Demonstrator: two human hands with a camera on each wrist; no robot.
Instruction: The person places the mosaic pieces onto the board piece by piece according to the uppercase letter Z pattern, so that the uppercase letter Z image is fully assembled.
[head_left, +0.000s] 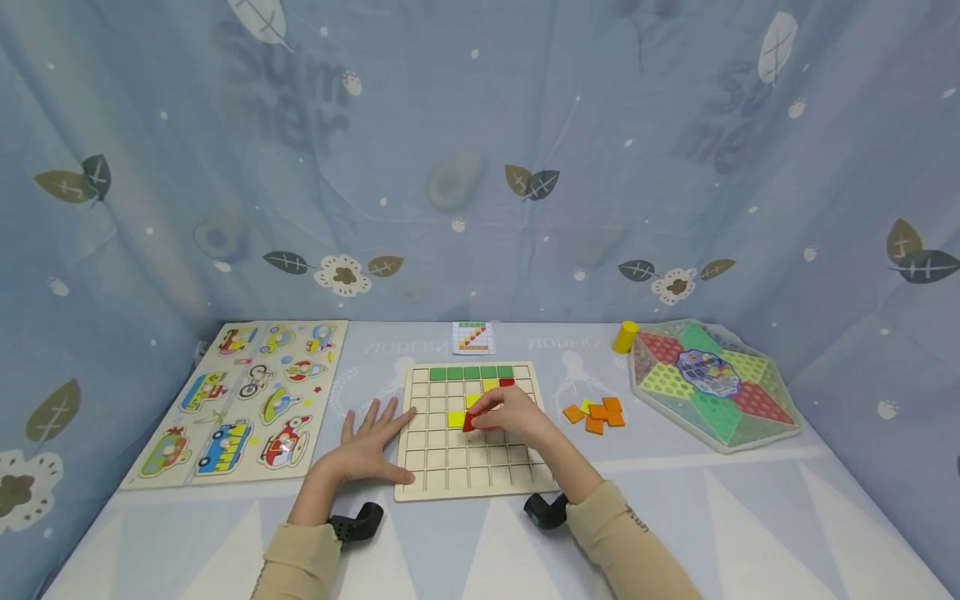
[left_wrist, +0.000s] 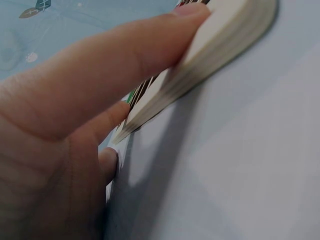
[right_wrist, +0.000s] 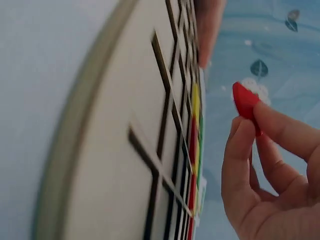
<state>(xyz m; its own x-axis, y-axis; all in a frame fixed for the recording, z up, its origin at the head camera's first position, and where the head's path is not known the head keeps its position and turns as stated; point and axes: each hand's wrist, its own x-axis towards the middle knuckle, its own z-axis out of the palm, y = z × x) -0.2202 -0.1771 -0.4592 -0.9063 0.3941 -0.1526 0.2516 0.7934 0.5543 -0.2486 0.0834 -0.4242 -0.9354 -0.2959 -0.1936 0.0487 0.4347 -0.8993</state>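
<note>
A wooden grid board [head_left: 447, 481] lies flat on the table. Several green tiles [head_left: 471, 373] line its far row, with yellow tiles [head_left: 457, 419] and a dark red tile [head_left: 507, 382] set in a slant below them. Over the middle of the board, my right hand [head_left: 513, 412] pinches a red tile [right_wrist: 245, 100] between thumb and fingertips, the tile tilted up. My left hand [head_left: 367, 454] lies with fingers spread at the board's left side; its thumb [left_wrist: 125, 55] rests on the near left corner and its index fingertip reaches the left edge. The right hand hides part of the slanted row.
Behind the board lies a pattern card [head_left: 473, 337]. Loose orange tiles [head_left: 597, 414] and a yellow one are piled to the right, near a yellow cylinder [head_left: 626, 337] and a hexagonal star game board [head_left: 708, 373]. A vehicle peg puzzle [head_left: 251, 408] occupies the left. A curtain [head_left: 480, 225] hangs behind.
</note>
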